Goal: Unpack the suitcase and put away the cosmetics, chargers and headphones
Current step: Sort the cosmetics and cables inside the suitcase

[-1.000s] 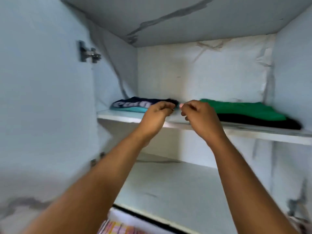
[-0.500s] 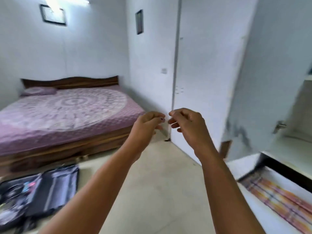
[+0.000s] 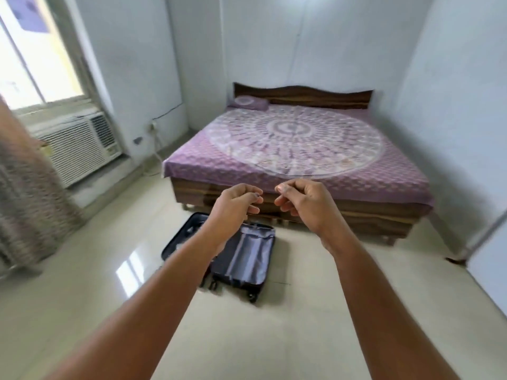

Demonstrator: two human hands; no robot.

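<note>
Above a glossy cream floor [image 3: 274,338], the left hand [image 3: 233,207] and right hand [image 3: 304,204] hover loosely curled and empty, near each other, over a dark suitcase [image 3: 241,261] lying open before a purple-covered bed [image 3: 296,149].

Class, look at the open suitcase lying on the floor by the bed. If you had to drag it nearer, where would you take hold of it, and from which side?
Probably the near short end of the suitcase, where its wheels show. It lies flat and open on the floor, and that end faces the person, so reach down from the front.
</note>
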